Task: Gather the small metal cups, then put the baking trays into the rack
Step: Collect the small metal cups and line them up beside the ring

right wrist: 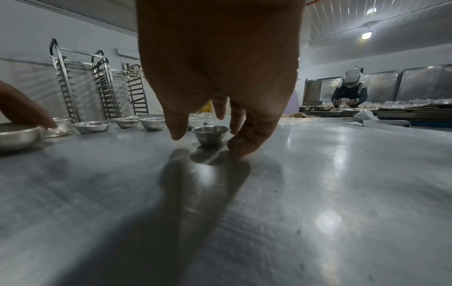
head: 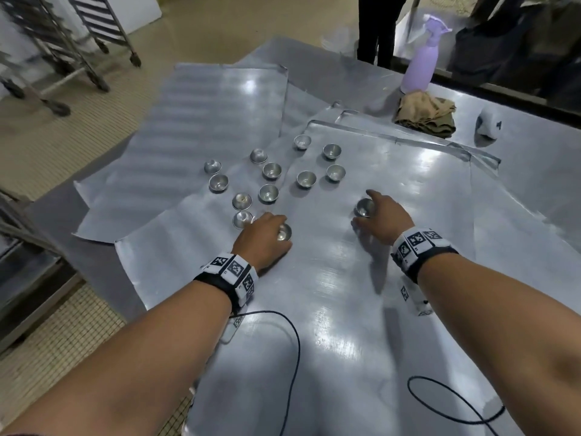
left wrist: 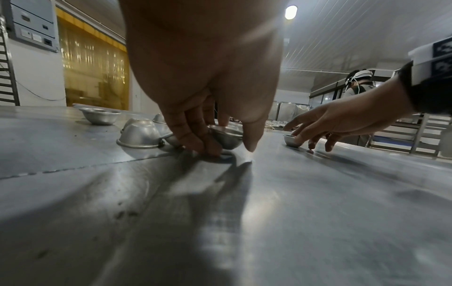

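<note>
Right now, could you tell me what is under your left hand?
A small round metal cup, gripped by the left hand on the baking tray; its base is covered by fingers.

An upright cup [right wrist: 211, 135] on the tray [right wrist: 318, 174] is straddled by the right hand [right wrist: 220, 77], thumb and fingers [right wrist: 240, 147] spread either side; racks [right wrist: 105, 87] are seen behind.

A lilac spray bottle [head: 423, 62] is stood upright at the table's [head: 534, 146] far edge. A crumpled tan cloth [head: 426, 113] is laid just before the bottle, and a white object [head: 489, 122] is seen near the cloth.
</note>
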### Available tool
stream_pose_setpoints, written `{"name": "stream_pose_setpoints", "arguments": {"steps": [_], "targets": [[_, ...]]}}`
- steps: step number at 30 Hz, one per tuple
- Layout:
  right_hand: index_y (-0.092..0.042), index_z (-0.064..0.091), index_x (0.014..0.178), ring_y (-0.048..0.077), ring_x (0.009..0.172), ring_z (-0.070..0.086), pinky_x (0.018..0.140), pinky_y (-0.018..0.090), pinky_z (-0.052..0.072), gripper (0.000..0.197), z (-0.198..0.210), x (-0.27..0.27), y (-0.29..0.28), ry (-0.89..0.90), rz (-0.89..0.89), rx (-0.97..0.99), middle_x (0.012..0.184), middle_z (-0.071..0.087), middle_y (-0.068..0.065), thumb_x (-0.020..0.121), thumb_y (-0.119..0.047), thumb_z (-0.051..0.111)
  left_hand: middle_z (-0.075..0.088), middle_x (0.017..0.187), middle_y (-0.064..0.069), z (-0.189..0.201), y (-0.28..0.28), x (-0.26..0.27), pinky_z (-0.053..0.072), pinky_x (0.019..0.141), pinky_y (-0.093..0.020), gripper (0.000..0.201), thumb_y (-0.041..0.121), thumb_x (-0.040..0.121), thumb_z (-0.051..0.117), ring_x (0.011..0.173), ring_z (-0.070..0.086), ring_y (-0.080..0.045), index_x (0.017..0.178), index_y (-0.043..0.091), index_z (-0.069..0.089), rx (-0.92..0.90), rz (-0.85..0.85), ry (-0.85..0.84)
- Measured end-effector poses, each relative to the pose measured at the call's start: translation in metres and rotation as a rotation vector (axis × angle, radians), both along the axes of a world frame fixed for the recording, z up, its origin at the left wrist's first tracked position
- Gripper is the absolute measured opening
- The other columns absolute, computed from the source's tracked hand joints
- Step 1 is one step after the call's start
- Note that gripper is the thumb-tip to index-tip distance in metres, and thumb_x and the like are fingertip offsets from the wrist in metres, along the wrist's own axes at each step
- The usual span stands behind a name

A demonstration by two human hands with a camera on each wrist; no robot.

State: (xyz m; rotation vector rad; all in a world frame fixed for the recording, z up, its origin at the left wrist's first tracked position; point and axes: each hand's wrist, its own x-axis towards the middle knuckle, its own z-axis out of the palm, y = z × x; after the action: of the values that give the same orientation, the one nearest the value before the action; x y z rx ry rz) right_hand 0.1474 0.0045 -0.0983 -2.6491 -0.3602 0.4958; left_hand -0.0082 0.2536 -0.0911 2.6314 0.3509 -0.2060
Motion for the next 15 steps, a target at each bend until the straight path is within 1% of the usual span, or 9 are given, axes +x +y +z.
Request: {"name": "stream_pose_setpoints", "arguments": {"steps": [2, 4, 5, 8, 11, 13, 15], "targets": [[-0.02, 0.047, 0.143, 0.032, 0.116, 0.06, 0.092, 0.037, 0.049, 0.065, -0.001, -0.004, 0.001, -0.021, 0.003, -0.01, 0.135, 0.058, 0.012, 0.086, -0.04, 0.07, 0.058, 0.116, -0.003, 0.0, -0.002, -0.004, 0.048, 0.088, -0.036, 0.042, 0.04, 0.082, 0.068, 0.106, 0.058, -0.029, 0.118, 0.022, 0.059, -0.007, 0.006, -0.005], [-0.018, 0.061, 0.123, 0.032, 0.105, 0.063, 0.081, 0.035, 0.05, 0.046, 0.002, -0.017, 0.002, -0.061, 0.006, 0.033, 0.12, 0.065, 0.009, 0.083, -0.039, 0.069, 0.058, 0.123, -0.004, 0.002, -0.005, -0.008, 0.046, 0.091, -0.034, 0.048, 0.039, 0.083, 0.071, 0.11, 0.057, -0.028, 0.126, 0.02, 0.058, -0.018, 0.009, -0.007], [-0.018, 0.063, 0.117, 0.031, 0.101, 0.064, 0.079, 0.035, 0.05, 0.041, 0.004, -0.026, 0.001, -0.067, 0.011, 0.063, 0.115, 0.065, 0.008, 0.082, -0.039, 0.069, 0.058, 0.126, -0.004, 0.004, -0.008, -0.009, 0.045, 0.093, -0.034, 0.051, 0.038, 0.083, 0.072, 0.113, 0.056, -0.027, 0.129, 0.019, 0.058, -0.021, 0.008, -0.009], [-0.021, 0.063, 0.118, 0.026, 0.099, 0.064, 0.085, 0.038, 0.053, 0.045, 0.009, -0.06, -0.006, -0.034, 0.057, 0.109, 0.115, 0.065, 0.003, 0.08, -0.045, 0.067, 0.059, 0.127, -0.006, 0.01, -0.022, -0.015, 0.046, 0.095, -0.035, 0.051, 0.036, 0.083, 0.073, 0.115, 0.057, -0.028, 0.128, 0.014, 0.059, -0.045, -0.017, -0.011], [-0.027, 0.063, 0.109, 0.019, 0.091, 0.064, 0.079, 0.036, 0.055, 0.043, 0.012, -0.099, -0.024, 0.0, 0.096, 0.147, 0.104, 0.065, -0.004, 0.073, -0.049, 0.068, 0.058, 0.129, -0.004, 0.016, -0.047, -0.023, 0.043, 0.096, -0.033, 0.054, 0.037, 0.084, 0.073, 0.117, 0.056, -0.025, 0.132, 0.018, 0.057, -0.067, -0.063, 0.008], [-0.028, 0.064, 0.105, 0.015, 0.086, 0.062, 0.076, 0.033, 0.055, 0.039, 0.015, -0.125, -0.043, 0.012, 0.073, 0.17, 0.098, 0.064, -0.008, 0.071, -0.045, 0.071, 0.058, 0.128, -0.002, 0.019, -0.07, -0.03, 0.044, 0.097, -0.033, 0.055, 0.038, 0.084, 0.074, 0.117, 0.056, -0.025, 0.133, 0.021, 0.056, -0.085, -0.112, 0.017], [-0.028, 0.064, 0.103, 0.015, 0.085, 0.063, 0.075, 0.032, 0.054, 0.036, 0.018, -0.151, -0.07, 0.024, 0.036, 0.198, 0.096, 0.064, -0.009, 0.07, -0.04, 0.071, 0.06, 0.125, 0.0, 0.021, -0.1, -0.038, 0.045, 0.099, -0.035, 0.056, 0.04, 0.083, 0.074, 0.115, 0.057, -0.024, 0.133, 0.025, 0.057, -0.099, -0.172, 0.024]]}}
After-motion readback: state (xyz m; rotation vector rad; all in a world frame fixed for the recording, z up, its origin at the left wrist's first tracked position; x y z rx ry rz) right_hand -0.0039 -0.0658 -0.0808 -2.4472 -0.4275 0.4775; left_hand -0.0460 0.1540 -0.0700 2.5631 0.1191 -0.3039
